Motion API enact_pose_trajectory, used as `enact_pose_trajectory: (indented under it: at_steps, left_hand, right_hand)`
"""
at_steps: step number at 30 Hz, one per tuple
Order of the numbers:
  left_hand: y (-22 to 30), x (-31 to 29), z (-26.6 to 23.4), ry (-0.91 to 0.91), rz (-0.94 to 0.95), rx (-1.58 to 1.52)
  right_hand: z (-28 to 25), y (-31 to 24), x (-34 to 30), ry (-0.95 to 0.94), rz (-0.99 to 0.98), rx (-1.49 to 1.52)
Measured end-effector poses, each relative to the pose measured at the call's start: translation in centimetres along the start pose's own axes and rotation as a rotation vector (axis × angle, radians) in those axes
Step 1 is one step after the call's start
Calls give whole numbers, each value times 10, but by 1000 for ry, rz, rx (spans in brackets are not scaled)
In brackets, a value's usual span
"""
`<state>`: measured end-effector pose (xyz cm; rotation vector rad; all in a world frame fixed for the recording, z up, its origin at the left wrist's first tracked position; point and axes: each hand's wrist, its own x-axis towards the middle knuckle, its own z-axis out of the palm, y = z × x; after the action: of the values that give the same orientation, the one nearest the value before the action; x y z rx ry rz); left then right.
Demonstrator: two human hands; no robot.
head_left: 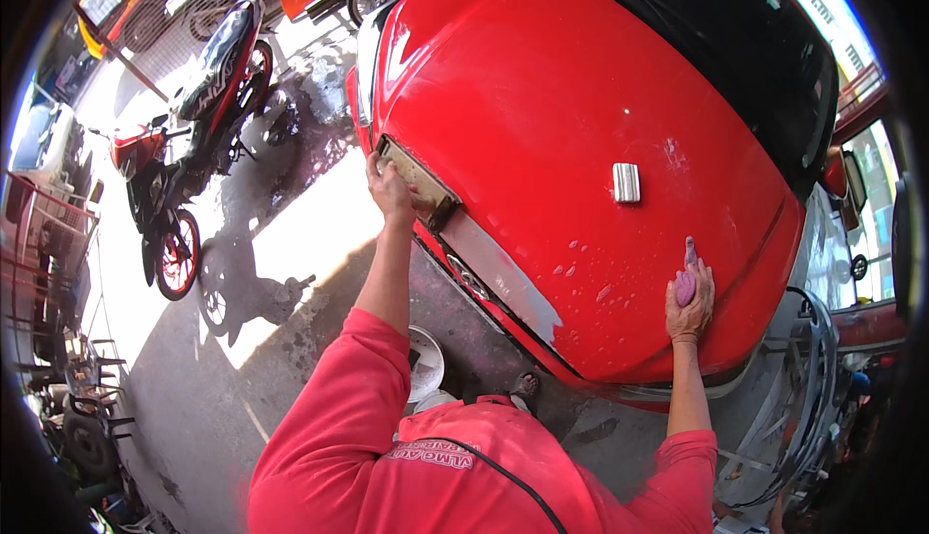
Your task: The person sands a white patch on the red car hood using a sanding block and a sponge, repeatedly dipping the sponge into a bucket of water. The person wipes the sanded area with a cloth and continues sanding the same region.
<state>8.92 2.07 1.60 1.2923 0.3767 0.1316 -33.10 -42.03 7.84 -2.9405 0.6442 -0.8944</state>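
Left hand (392, 192) gripping tan boxy piece (422, 174) at edge of red hood (542, 99), right hand (690, 311) clasping purple wad (685, 288) over hood, striped block (627, 183) on hood

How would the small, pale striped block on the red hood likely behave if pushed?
The block would probably slide rather than roll, since it looks squarish and flat. It may slip easily: the hood looks glossy, with wet-looking spots nearby. It's probably light, being smaller than the right hand.
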Motion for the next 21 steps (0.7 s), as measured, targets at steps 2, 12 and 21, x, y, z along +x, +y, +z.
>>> enact_pose_trajectory:
  at_steps: [2,12,21]
  left_hand:
    - [-35,-89,-3,-78,-33,-30]
    - [40,124,-18,118,60,69]
    - [-25,-103,-16,-241,0,65]
  right_hand:
    - [-9,-1,-2,-14,17,-17]
    - [3,-16,11,-4,40,13]
    - [-5,-1,-9,-22,79,-39]
